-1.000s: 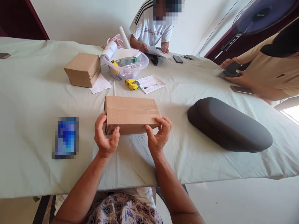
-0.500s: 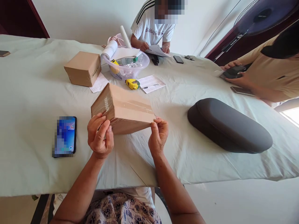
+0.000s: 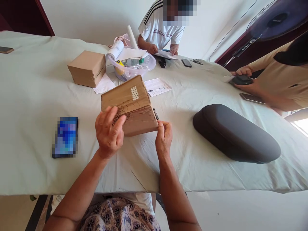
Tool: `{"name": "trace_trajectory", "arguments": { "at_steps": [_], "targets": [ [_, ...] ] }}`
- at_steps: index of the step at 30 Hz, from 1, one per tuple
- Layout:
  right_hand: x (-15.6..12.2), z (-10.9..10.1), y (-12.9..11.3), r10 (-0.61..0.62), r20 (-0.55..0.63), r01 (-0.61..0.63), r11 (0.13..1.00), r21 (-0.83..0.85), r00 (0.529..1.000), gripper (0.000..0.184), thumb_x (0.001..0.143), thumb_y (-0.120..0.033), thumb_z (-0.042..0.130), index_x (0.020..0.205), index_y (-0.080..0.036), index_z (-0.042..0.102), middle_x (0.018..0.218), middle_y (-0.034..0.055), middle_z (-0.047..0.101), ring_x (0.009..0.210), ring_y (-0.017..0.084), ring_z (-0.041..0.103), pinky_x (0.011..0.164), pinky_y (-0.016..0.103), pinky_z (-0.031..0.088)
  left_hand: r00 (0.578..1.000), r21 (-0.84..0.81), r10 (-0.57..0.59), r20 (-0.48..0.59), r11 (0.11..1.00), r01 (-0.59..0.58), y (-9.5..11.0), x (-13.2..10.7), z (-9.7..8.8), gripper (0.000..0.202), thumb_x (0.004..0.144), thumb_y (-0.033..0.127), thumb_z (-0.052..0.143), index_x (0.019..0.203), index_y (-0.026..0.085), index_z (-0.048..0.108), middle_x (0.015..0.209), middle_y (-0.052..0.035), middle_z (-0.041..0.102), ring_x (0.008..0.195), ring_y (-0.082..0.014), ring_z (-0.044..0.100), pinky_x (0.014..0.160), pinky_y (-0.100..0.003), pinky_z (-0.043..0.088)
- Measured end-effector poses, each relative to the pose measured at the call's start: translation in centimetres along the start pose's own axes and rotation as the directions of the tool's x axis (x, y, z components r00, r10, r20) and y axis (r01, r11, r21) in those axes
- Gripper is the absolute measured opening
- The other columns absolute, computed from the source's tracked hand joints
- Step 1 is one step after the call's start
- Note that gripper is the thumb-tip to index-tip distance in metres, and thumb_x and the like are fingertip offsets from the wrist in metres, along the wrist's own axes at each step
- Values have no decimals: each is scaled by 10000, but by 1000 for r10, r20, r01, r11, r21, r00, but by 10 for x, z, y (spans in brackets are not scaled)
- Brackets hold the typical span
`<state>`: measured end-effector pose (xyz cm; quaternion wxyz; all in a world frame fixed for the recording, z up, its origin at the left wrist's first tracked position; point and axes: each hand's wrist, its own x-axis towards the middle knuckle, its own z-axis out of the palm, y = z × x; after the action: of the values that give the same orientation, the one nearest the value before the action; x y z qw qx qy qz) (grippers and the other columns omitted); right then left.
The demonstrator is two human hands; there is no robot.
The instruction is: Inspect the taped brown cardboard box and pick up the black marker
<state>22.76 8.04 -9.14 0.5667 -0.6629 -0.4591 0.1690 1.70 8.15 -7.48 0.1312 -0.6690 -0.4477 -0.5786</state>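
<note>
Brown cardboard box: a rectangular carton [image 3: 141,120] at the centre of the frame, tilted, with a white patterned patch [image 3: 135,93] on its upper face; whether its underside touches the pale green tablecloth [image 3: 36,173] cannot be told.
Right hand: [image 3: 164,138] pinches the box's near right corner between thumb and fingers.
Left hand: [image 3: 108,136] fingers spread and half-bent over the box's near left part, not wrapped round it; I cannot tell how firmly they touch.
Box progress: visible faces are shut, and wrinkled tape appears to cover the seam; no flap stands raised. In my judgement the box is at the handling stage, not yet set down flat and let go. Hidden faces unchecked.
Second carton: a squarer brown cardboard box [image 3: 83,72], upper left, closed, untouched.
Left of frame: a dark-edged phone with a blue screen [image 3: 65,138], flat on the cloth.
Right of frame: a long dark grey rounded padded object [image 3: 237,133], well apart from both hands.
</note>
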Motion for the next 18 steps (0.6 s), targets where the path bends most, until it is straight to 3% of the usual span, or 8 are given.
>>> {"name": "trace_trajectory", "arguments": {
  "at_steps": [2,4,7,9,10,11,15,18],
  "targets": [
    [0,2,3,4,38,-3,1000,-13,999,335,927,-538,479,859,-227,582,816,12,639,808,191,567,761,335,450,989,-67,-133,-63,989,128,-8,-6,0,333,950,361,605,1241,202,629,1397,-163,628,1388,-279,556,1129,-485,464],
    [-1,5,8,-2,99,5,1000,-30,995,324,923,-522,496,852,-223,596,837,25,657,818,196,572,751,333,447,934,-225,-348,-78,919,323,-17,-12,2,507,929,431,638,1369,204,530,1429,-177,584,1357,-274,571,1030,-427,541],
    [-5,12,17,-32,318,73,991,-117,948,256,904,-430,488,819,-219,604,876,52,673,815,203,579,727,334,443,770,-413,-621,144,670,617,-26,-21,11,511,932,523,601,1321,194,558,1249,-141,681,1157,-247,677,919,-364,576],
    [-7,17,24,-54,456,160,967,-198,888,214,887,-352,436,756,-230,555,797,40,630,749,197,552,696,332,418,670,-392,-672,314,551,737,-26,-30,18,448,934,540,571,1175,168,633,1121,-127,721,1046,-246,705,914,-373,568],
    [-9,19,27,-66,491,201,952,-229,869,203,878,-326,408,738,-237,526,763,34,604,724,196,536,685,332,403,647,-366,-685,336,538,759,-25,-34,21,441,924,533,577,1151,160,639,1119,-135,722,1036,-253,703,919,-384,563],
    [-9,20,29,-79,505,234,939,-252,859,194,873,-312,388,733,-242,502,749,33,589,718,199,528,680,334,391,648,-337,-690,322,557,759,-22,-39,24,452,908,511,601,1191,160,621,1167,-146,711,1065,-261,693,946,-398,552],
    [-6,20,36,-100,511,272,923,-273,853,173,869,-324,377,723,-254,437,756,49,593,729,210,528,680,338,393,728,-222,-635,258,694,685,-11,-51,31,493,859,406,668,1287,186,563,1284,-152,659,1217,-277,622,1064,-427,479],
    [-1,19,39,-80,517,259,923,-284,852,182,869,-334,361,701,-265,373,745,56,581,726,219,525,692,355,409,714,-240,-643,277,673,700,-7,-48,27,431,858,384,675,1242,209,590,1238,-120,673,1144,-250,639,1010,-391,491]
  ]
}}
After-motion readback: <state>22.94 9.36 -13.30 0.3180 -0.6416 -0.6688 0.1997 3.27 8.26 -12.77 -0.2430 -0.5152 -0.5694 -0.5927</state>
